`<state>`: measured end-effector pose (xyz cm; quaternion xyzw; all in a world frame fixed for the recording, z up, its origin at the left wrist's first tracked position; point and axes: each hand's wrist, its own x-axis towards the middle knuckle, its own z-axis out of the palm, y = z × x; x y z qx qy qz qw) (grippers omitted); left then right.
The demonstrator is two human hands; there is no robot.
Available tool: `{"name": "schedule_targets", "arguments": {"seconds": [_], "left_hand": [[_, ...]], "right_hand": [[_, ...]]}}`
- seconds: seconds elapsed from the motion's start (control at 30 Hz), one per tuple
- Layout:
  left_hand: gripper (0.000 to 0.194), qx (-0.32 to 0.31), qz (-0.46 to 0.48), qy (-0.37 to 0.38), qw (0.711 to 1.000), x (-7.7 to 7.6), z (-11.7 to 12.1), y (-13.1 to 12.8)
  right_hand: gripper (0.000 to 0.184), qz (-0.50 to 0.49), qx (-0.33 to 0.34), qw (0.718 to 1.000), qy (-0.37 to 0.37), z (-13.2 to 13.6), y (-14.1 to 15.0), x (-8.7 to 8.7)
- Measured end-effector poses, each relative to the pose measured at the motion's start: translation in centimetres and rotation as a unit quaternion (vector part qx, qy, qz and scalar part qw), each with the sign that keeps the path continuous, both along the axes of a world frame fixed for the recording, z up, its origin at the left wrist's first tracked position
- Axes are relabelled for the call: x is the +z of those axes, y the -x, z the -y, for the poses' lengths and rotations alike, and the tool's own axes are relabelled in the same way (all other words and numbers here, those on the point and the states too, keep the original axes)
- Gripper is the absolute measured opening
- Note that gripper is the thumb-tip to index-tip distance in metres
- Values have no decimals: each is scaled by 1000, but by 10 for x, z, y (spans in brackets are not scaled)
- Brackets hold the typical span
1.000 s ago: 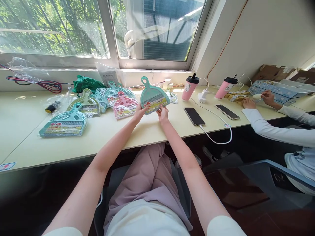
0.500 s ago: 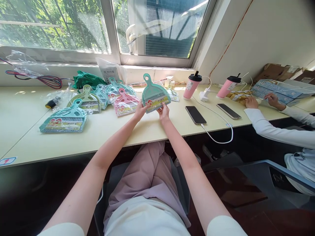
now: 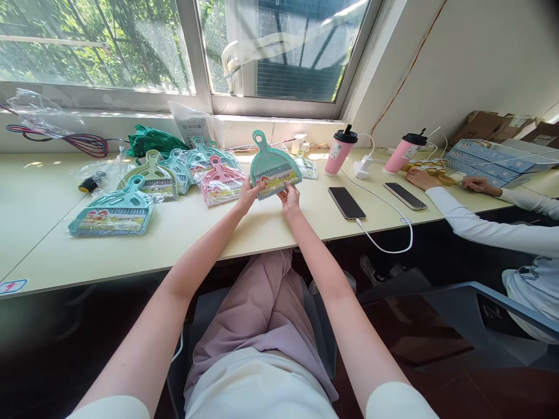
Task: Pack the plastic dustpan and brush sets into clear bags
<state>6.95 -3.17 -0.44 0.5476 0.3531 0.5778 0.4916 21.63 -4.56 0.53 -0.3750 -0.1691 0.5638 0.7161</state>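
Observation:
I hold a teal mini dustpan-and-brush set (image 3: 273,164) upright over the pale table (image 3: 183,238), handle pointing up. My left hand (image 3: 248,196) pinches its lower left corner and my right hand (image 3: 290,198) pinches its lower right edge by the printed label. To the left lie more sets: a pink one (image 3: 219,181), an olive one (image 3: 151,176), several teal ones (image 3: 114,212), some in clear wrap.
Two pink lidded cups (image 3: 340,152) stand at the back with a white charger (image 3: 362,169) and cable. Two phones (image 3: 346,203) lie to the right. A neighbouring person in a white sleeve (image 3: 476,224) handles blue boxes (image 3: 493,161). A green bag (image 3: 152,142) and wires (image 3: 82,142) sit by the window.
The head view shifted slightly, so the set sits a little higher in view. The neighbouring person's hands have moved on the boxes. My grip is the same.

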Motion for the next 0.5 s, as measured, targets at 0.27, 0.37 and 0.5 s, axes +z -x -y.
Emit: {"name": "schedule_targets", "arguments": {"seconds": [0.27, 0.37, 0.5], "left_hand": [[61, -7, 0, -3, 1000, 0, -2, 2], [63, -10, -15, 10, 1000, 1, -7, 8], [72, -26, -39, 50, 998, 9, -8, 19]], "right_hand": [[9, 30, -2, 999, 29, 1, -2, 0], [14, 76, -5, 995, 62, 2, -4, -1], [19, 106, 2, 991, 81, 3, -5, 1]]}}
